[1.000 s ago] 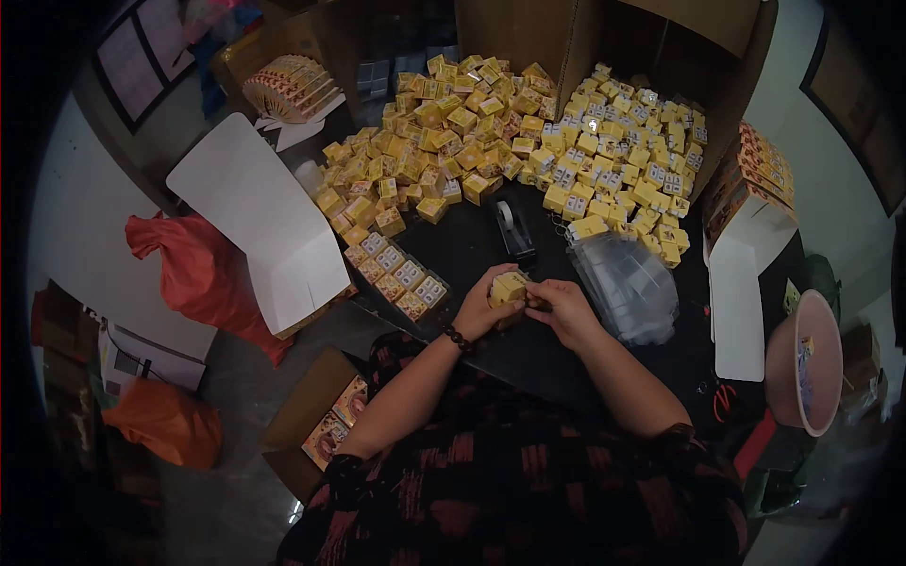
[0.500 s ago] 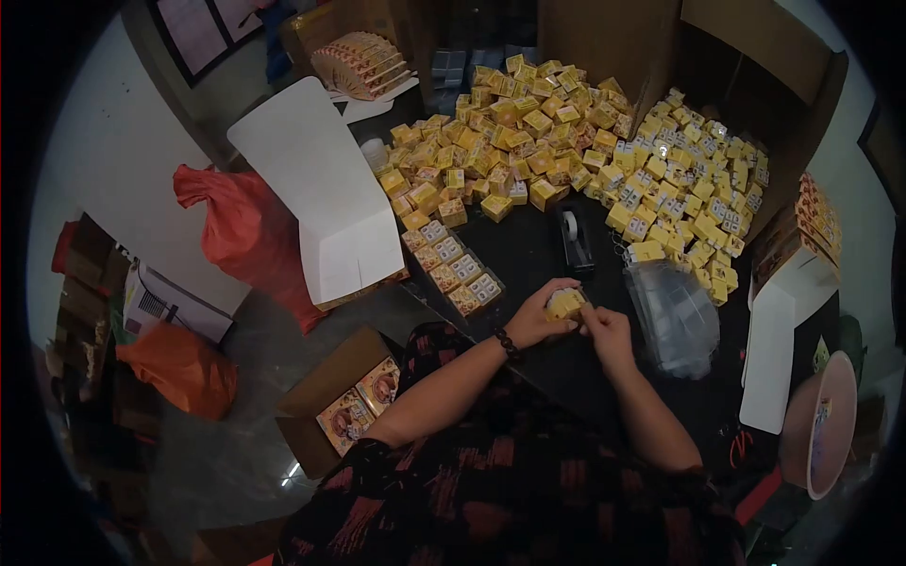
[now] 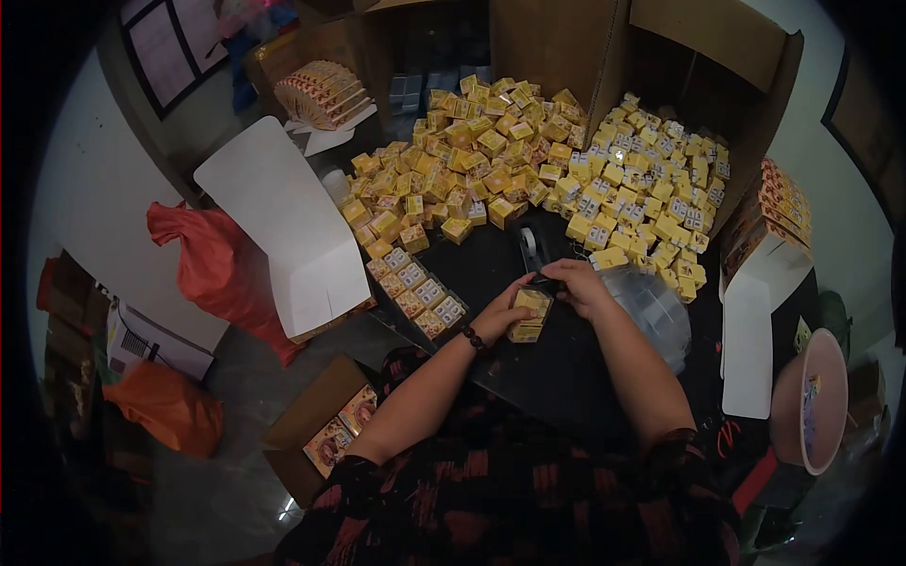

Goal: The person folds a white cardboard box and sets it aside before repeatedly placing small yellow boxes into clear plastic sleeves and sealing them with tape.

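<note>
My left hand (image 3: 502, 313) is wrapped round a small yellow printed box (image 3: 530, 321) above the black table. My right hand (image 3: 580, 286) is pinched just beyond that box, at the near end of a black tape dispenser (image 3: 530, 253). What sits between its fingertips is too small to make out. To the left stand rows of small boxes with white tops (image 3: 415, 292), grouped in a tray. A stack of clear plastic bags (image 3: 651, 307) lies to the right, partly behind my right hand and forearm.
Heaped yellow boxes (image 3: 491, 141) cover the back of the table, and more yellow pieces with grey-white faces (image 3: 651, 179) fill the right. Open white-lined cartons (image 3: 316, 274) flank both sides. A carton of printed boxes (image 3: 330, 443) and red bag (image 3: 222, 264) are at left; a pink basin (image 3: 793, 406) at right.
My right hand has moved away from the yellow box, up to the tape dispenser. The box has turned in my left hand and shows its longer side. The whole view has shifted slightly.
</note>
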Demonstrator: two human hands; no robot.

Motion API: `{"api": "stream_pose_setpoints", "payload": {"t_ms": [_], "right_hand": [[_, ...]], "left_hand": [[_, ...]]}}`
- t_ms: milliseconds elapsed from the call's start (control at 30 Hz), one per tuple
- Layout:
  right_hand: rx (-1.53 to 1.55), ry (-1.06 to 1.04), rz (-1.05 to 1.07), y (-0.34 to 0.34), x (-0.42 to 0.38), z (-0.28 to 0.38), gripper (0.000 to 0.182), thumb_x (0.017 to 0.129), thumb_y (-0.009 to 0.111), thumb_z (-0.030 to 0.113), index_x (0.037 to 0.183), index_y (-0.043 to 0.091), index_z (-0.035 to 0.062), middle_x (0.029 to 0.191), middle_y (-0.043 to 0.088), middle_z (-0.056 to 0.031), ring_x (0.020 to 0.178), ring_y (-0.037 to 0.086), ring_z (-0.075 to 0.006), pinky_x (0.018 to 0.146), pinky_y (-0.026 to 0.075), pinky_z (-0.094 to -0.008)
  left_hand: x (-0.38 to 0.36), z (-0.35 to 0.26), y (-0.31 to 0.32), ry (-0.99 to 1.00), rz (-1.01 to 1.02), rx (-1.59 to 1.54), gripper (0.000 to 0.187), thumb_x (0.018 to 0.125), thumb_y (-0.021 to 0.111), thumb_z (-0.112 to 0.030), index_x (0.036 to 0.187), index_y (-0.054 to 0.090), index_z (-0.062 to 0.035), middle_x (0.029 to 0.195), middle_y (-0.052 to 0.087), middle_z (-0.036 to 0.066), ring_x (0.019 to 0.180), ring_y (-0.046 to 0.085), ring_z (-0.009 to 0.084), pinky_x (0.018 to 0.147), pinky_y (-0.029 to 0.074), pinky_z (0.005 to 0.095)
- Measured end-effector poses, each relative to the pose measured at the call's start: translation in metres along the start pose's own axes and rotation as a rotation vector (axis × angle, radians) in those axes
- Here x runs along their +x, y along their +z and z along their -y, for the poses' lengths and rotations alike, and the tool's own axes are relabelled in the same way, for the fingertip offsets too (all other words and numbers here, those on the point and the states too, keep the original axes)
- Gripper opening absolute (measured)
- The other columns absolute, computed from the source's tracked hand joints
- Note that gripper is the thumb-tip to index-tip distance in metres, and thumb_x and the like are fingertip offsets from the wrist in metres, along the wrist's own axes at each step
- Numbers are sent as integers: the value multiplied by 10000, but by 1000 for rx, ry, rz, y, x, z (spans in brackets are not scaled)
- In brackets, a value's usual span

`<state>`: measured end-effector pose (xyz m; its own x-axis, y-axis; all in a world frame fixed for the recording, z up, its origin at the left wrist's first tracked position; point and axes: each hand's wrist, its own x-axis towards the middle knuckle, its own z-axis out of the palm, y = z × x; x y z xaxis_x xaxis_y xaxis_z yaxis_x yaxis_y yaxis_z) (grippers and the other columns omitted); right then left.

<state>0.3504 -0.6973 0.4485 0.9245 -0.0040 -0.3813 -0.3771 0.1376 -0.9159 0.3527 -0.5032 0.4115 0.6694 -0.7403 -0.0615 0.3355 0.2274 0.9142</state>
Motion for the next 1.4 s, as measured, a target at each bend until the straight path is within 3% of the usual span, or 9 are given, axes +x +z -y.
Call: {"api": "stream_pose_setpoints", "payload": {"t_ms": [133, 367, 500, 667, 867, 1000, 1100, 1233, 1400], "right_hand": [[349, 17, -70, -3, -12, -11, 126, 842, 671, 210, 803, 646, 93, 756, 595, -3, 656, 514, -94, 597, 420, -250], [-77, -210, -314, 10, -9, -68, 132, 915, 576, 117, 908, 610, -10, 810, 618, -72, 741, 610, -138, 685, 522, -263], [59, -192, -208, 15, -37, -66, 106, 901, 591, 105, 897, 614, 2, 874, 613, -53, 813, 592, -122, 752, 488, -247], [307, -330, 42, 48, -100, -47, 79, 877, 620, 88, 842, 618, 17, 850, 547, -7, 840, 544, -91, 798, 432, -237], [-7, -427, -22, 73, -116, -42, 171, 840, 663, 96, 707, 598, 13, 800, 513, -10, 722, 504, -98, 685, 379, -238], [-705, -851, -165, 67, -116, -49, 175, 764, 719, 83, 696, 581, 0, 774, 514, -57, 659, 499, -161, 608, 389, -272], [-848, -984, -201, 75, -114, -50, 168, 743, 729, 65, 725, 575, 1, 774, 512, -76, 661, 512, -208, 583, 412, -307], [-750, -889, -219, 70, -108, -73, 135, 754, 710, 37, 811, 590, 13, 830, 515, -98, 744, 546, -235, 622, 452, -320], [-815, -886, -247, 59, -122, -56, 155, 770, 705, 77, 872, 603, 19, 914, 527, -111, 890, 531, -266, 764, 443, -359]], "left_hand": [[0, -1, 2, -27, -17, -24, 765, 836, 598, -48, 1468, 169, -93, 1226, 513, 87, 1121, 521, 164, 961, 418, 292], [-9, 1, 15, 25, -108, -133, 641, 862, 559, -164, 1430, 266, -105, 1212, 529, 57, 1119, 539, 199, 954, 445, 371], [-35, -7, 23, 64, -268, -554, 428, 900, 502, -271, 1284, 431, -95, 1168, 556, 53, 1081, 567, 233, 923, 473, 462], [-45, -16, 35, 187, -368, -544, 353, 911, 474, -311, 1187, 492, -91, 1091, 591, 60, 1036, 588, 243, 916, 474, 463], [-59, -24, 50, 176, -262, -753, 471, 958, 402, -496, 1159, 502, -82, 1029, 605, 82, 1003, 591, 231, 877, 470, 383], [-85, -36, 55, 98, -199, -832, 467, 967, 363, -505, 1174, 498, -109, 1093, 580, 73, 1006, 584, 223, 893, 462, 383], [-95, -57, 24, 255, -352, -477, 357, 962, 509, -293, 1262, 424, -119, 1187, 538, 77, 1088, 554, 212, 927, 447, 348], [-100, -121, -82, 425, -883, 1261, 559, 826, 675, -257, 1300, 425, -97, 1135, 528, 170, 1043, 521, 355, 892, 433, 425], [-87, -128, -129, 145, -780, 1709, 566, 773, 708, -266, 1281, 488, -153, 1126, 512, 160, 1037, 484, 352, 884, 388, 446]]}}
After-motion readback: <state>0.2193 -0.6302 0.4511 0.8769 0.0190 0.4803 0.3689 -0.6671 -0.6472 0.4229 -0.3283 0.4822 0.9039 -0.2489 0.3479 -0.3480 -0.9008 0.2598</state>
